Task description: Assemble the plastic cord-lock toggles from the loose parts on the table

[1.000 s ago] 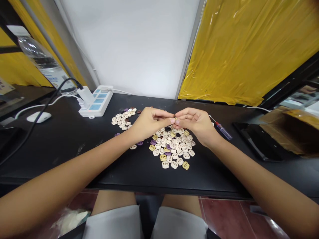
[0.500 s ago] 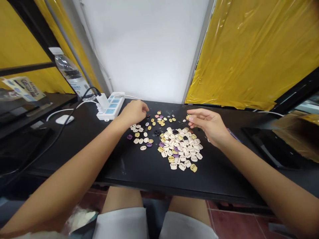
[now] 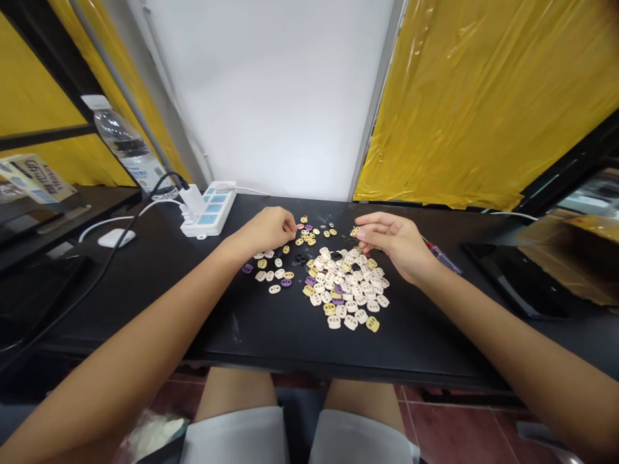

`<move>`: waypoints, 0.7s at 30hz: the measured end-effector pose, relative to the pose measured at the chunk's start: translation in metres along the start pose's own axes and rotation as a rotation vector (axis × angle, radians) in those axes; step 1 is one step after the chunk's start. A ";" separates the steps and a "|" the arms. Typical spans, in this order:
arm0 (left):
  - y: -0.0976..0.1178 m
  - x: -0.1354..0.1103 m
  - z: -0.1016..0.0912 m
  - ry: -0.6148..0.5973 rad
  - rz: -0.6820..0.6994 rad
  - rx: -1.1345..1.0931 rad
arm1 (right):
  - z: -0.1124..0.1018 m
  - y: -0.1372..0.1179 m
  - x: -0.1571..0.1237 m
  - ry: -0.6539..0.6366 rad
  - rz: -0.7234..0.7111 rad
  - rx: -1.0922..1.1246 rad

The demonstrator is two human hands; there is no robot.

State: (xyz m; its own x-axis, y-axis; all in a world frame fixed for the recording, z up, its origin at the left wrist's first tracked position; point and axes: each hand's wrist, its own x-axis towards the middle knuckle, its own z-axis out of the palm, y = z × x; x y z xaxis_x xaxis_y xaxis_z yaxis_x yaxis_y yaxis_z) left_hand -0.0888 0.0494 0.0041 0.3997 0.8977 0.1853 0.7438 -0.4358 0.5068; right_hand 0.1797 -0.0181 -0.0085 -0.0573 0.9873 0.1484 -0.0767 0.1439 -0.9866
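My right hand [image 3: 394, 241] pinches a yellow oval two-hole button [image 3: 354, 232] between thumb and fingertips, just behind the large pile. On the left, my left hand [image 3: 271, 229] is closed, its fingertips together at the table; what they hold is too small to make out. In front of me lies a heap of mostly cream two-hole buttons [image 3: 351, 283], with yellow, purple and black ones mixed in. Under and before my left hand is a looser scatter of cream, yellow and purple buttons [image 3: 275, 289]. Between the hands lies a small group of yellow buttons [image 3: 308, 238].
A white power strip [image 3: 213, 209] with a plugged-in charger stands at the back left, near a water bottle [image 3: 130, 148]. A white puck-shaped device [image 3: 116, 238] lies by the cables. On the right are a pen-like tool [image 3: 442, 256], a black flat device [image 3: 515, 283] and a cardboard box [image 3: 565, 258].
My left hand has shifted slightly right and toward me, its fingers now pinched. My right hand keeps its hold on the yellow button. The view has shifted slightly.
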 end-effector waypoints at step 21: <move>0.064 -0.020 0.026 -0.210 -0.143 -1.024 | 0.008 -0.008 -0.009 -0.127 -0.104 -0.119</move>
State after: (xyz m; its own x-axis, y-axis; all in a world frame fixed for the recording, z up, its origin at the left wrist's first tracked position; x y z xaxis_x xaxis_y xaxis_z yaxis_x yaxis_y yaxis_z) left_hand -0.0349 0.0020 0.0109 0.5018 0.8644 -0.0324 0.0230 0.0241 0.9994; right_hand 0.1733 -0.0285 -0.0010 -0.1803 0.9512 0.2503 0.0285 0.2594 -0.9654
